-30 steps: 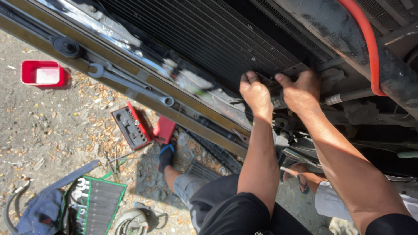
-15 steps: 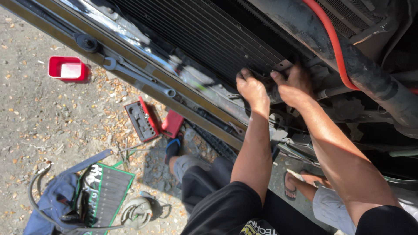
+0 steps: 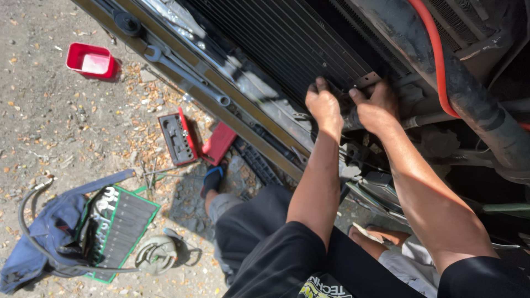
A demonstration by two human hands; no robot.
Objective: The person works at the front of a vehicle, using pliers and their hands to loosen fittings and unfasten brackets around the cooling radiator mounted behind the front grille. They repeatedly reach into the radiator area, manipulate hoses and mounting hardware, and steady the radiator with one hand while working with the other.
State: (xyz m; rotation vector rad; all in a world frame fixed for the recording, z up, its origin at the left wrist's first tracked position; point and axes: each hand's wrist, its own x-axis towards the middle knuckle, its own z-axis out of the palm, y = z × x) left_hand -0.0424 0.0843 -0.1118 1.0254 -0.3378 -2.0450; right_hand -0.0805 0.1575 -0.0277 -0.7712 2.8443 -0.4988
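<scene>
A: Describe the work surface and surroundings.

B: Outdoor site. The ground on the left of the frame is packed dirt and gravel scattered with dry leaves. On it: a red tray at upper left, an open red tool case at centre left, and a green-edged socket organiser lying on blue cloth at lower left, with a dark hose curved beside it. The vehicle front fills the upper right of the frame.

A: Position of the hands?

B: Both are at upper centre, against the lower edge of the black finned radiator core. The left hand is curled, its fingers pressed on the parts just below the core. The right hand sits just beside it, fingertips at a small metal bracket on the core's corner.

A: Grip state?

B: Cannot tell for either hand; the fingertips are in shadow and whatever they contact is hidden.

A: Other limits?

B: A red hose is cut off by the top edge of the frame. The engine bay at right is too dark to make out.
</scene>
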